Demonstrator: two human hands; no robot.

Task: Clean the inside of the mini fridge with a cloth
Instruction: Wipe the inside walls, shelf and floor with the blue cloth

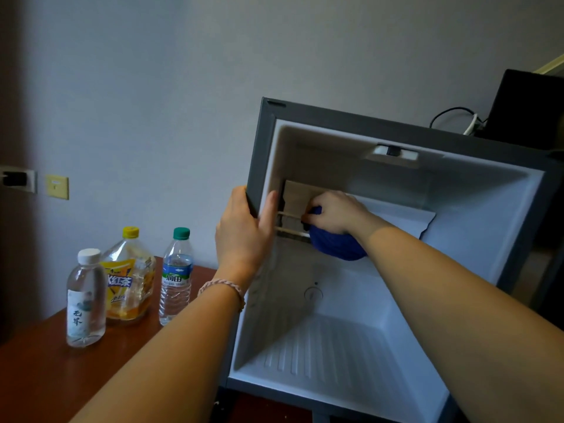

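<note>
The mini fridge (360, 355) stands open on the right, grey outside and white inside, with nothing stored in it. My left hand (244, 230) grips its left front edge, thumb inside and fingers curled round the frame. My right hand (332, 212) reaches inside and holds a bunched blue cloth (335, 245) against the upper left wall, beside the shelf rails (290, 222) and a metal plate at the back. Most of the cloth hangs below my palm.
Three drink bottles stand on the brown wooden table (45, 377) left of the fridge: a clear one (86, 297), a yellow tea one (129, 279) and a green-capped water one (176, 276). Wall sockets (33, 181) sit at the left. Cables and a dark box (525, 108) lie behind the fridge.
</note>
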